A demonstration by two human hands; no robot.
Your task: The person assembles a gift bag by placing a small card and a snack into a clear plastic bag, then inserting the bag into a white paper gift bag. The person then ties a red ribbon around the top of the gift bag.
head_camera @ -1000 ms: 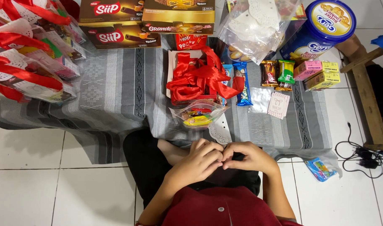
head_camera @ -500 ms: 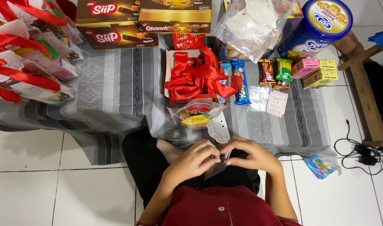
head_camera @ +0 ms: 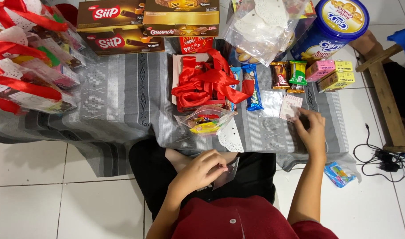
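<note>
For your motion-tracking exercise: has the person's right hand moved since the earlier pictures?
Yes. The right hand has left the left hand at the lap and reached forward and rightward onto the grey striped cloth, beside the small pink card.

a home floor, used as a spot for packing snack gift parcels; white floor tiles [head_camera: 43,194] show all around, and a grey striped cloth [head_camera: 118,102] is spread straight on them; on it lie boxes of wafer sticks [head_camera: 118,26], a round blue biscuit tin [head_camera: 333,26], small snack bars [head_camera: 291,75], a heap of red ribbon [head_camera: 207,82] and finished clear bags tied in red [head_camera: 25,66]; a black power cable [head_camera: 379,152] trails over the tiles beside a wooden frame [head_camera: 386,93].
</note>
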